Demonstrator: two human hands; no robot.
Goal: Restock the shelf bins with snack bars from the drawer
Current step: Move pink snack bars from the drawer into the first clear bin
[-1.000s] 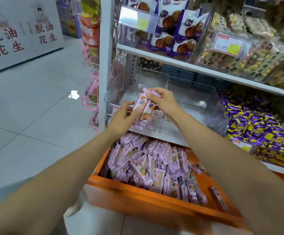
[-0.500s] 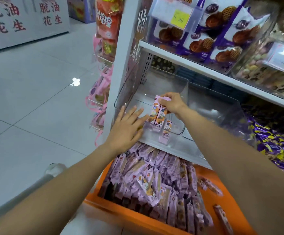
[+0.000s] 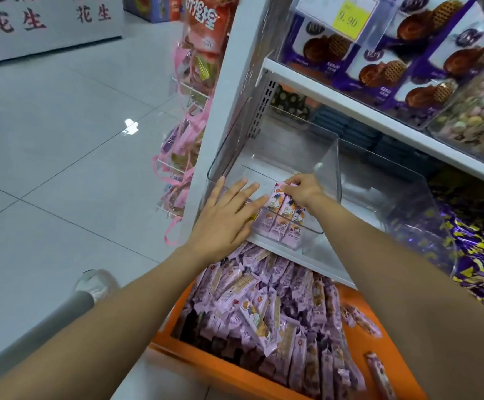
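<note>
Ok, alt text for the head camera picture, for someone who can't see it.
The right hand holds three pink bars upright at the front of a clear bin, the left hand flat beside them, fingers straight. Below, an open orange drawer holds a pile of the same bars.

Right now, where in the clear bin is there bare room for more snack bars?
The clear bin is bare behind the standing snack bars, up to its back wall, and left of them, beyond the left hand. Its front right corner is crowded: the bars and the right hand gripping them.
</note>
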